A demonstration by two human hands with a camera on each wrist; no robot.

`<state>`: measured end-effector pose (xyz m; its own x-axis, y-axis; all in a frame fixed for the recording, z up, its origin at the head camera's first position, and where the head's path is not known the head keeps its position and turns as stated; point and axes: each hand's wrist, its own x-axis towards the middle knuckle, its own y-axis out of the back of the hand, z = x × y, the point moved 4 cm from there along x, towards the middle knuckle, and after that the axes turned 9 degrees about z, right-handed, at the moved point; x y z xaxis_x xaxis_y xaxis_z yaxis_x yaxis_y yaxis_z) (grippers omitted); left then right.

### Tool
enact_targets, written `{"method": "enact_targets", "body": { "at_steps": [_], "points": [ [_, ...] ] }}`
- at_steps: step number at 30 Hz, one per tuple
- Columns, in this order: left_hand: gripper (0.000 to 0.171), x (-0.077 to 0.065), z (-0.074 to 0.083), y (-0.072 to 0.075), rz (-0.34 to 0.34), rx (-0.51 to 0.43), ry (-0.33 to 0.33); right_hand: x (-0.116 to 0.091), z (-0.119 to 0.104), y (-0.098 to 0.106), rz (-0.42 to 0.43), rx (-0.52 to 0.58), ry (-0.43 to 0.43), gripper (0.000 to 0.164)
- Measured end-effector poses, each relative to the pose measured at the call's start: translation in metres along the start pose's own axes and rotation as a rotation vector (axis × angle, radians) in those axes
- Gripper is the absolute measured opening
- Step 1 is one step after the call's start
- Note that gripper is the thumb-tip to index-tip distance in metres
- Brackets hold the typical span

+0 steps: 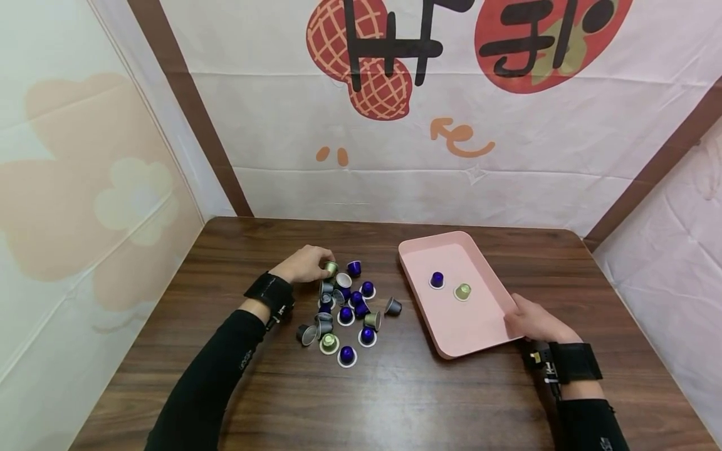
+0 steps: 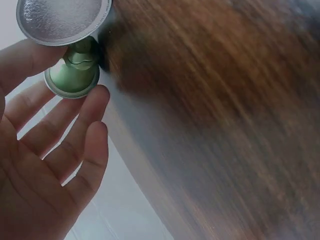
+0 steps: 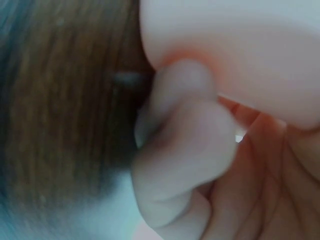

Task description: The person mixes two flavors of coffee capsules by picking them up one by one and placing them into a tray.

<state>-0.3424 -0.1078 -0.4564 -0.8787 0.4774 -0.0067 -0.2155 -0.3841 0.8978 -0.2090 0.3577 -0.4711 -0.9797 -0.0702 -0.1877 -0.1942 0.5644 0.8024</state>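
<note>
At the far side of a loose cluster of coffee capsules, my left hand [image 1: 304,265] pinches a green coffee capsule [image 1: 331,268] between thumb and fingers. The left wrist view shows this green capsule [image 2: 75,77] by the fingertips, with a foil-lidded capsule [image 2: 62,17] overlapping it from above. My right hand [image 1: 538,319] grips the right edge of a pink tray [image 1: 457,329]. Curled fingers [image 3: 185,135] show against the tray's edge in the right wrist view. Inside the tray, a blue capsule [image 1: 437,280] and a green capsule [image 1: 462,292] stand foil side down.
Several blue, grey and green capsules lie left of the tray, some upright and some tipped over. A grey capsule [image 1: 393,306] is nearest the tray, and a blue one [image 1: 346,356] is nearest the front. Behind the wooden table [image 1: 417,407] hangs a printed cloth [image 1: 271,113].
</note>
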Motion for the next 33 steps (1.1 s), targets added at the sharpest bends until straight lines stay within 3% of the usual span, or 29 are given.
{"method": "enact_targets", "body": {
  "at_steps": [9, 18, 27, 33],
  "points": [
    [0.023, -0.001, -0.007, -0.001, 0.035, 0.03, 0.06, 0.002, 0.003, -0.002, -0.004, -0.024, -0.017, 0.056],
    [0.021, 0.003, 0.0, 0.004, 0.058, 0.047, 0.093, 0.002, 0.003, 0.0, -0.012, -0.016, -0.012, 0.054],
    [0.022, 0.016, 0.023, 0.015, 0.105, 0.009, 0.073, -0.002, 0.0, 0.002, -0.027, 0.038, -0.002, 0.054],
    [0.023, 0.029, 0.051, 0.019, 0.089, 0.005, 0.021, 0.0, 0.002, -0.001, -0.025, 0.03, -0.016, 0.052]
  ]
}}
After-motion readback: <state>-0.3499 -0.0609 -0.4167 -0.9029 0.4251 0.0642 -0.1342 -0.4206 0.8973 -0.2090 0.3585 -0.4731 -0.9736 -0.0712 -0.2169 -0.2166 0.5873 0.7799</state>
